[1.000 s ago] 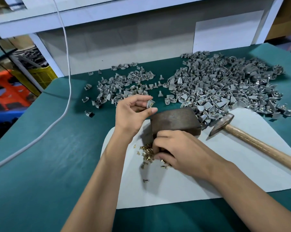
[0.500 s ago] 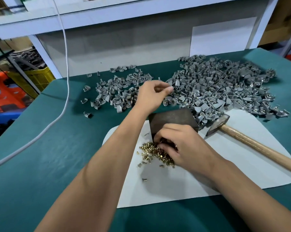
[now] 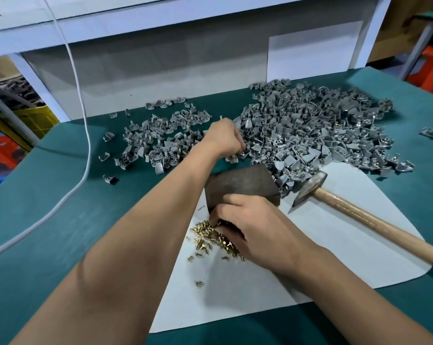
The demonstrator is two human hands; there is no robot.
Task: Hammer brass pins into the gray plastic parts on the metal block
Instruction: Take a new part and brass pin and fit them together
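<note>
Left hand fingers curl into gray parts; right hand fingers pinch brass pins beside block

No readable text, labels, brands or numbers are showing anywhere in my view.
</note>
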